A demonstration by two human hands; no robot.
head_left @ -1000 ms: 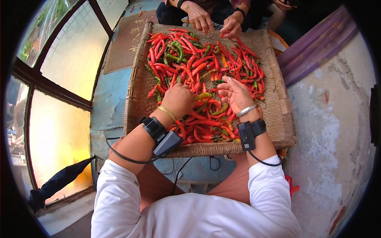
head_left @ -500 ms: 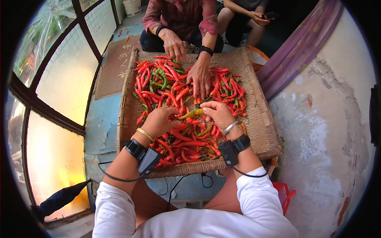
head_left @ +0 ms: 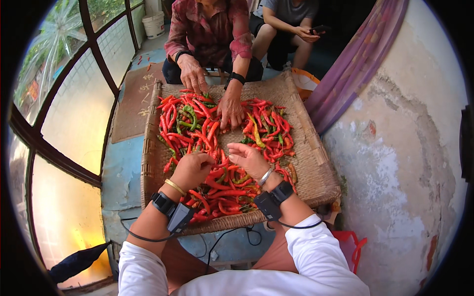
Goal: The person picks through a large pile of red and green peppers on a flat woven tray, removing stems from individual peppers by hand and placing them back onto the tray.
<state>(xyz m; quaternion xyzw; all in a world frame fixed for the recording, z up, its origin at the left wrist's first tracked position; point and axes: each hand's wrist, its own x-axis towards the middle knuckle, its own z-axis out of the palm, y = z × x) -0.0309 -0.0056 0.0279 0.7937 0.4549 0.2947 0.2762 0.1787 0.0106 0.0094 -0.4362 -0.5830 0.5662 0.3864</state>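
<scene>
the red and green chili peppers [head_left: 217, 148] lie heaped on a woven mat tray [head_left: 316, 163], leaving a bare strip of weave along its right side and far corner. the left hand [head_left: 191, 170] is curled shut on the peppers at the near middle, the right hand [head_left: 249, 159] rests half open on them just beside it, and another person's two hands [head_left: 232, 106] press into the far half. a peeling wall [head_left: 395, 148] stands close on the right, a window [head_left: 64, 113] on the left.

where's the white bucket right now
In the head view the white bucket stands at the top left, on the floor beside the window frame, beyond the woven tray.
</scene>
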